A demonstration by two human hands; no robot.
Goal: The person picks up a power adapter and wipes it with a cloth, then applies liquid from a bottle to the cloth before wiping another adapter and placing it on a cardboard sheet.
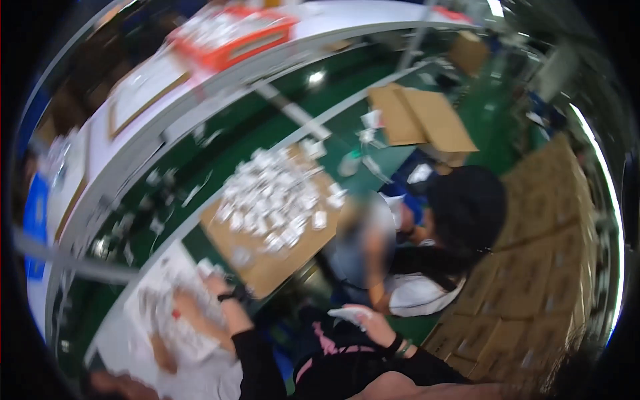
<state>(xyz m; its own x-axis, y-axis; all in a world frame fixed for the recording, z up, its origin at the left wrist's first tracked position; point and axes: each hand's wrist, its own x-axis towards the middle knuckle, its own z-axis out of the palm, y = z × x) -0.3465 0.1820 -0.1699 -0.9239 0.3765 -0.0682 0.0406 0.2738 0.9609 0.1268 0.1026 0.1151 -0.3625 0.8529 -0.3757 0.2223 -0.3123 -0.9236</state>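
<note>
While the whole view is smearing with motion blur, the left hand [212, 285] is lying on a pile of small white packets [175, 313] on the white bench top [113, 343] at the near left; whether its fingers are gripping one, I cannot tell. The right hand [369, 320] is closing around a small white packet [348, 314] above the lap. Farther off, more white packets are covering a cardboard sheet [283, 257], and another person in a black cap [467, 207] is sitting at the right beside stacked cardboard boxes [540, 267].
</note>
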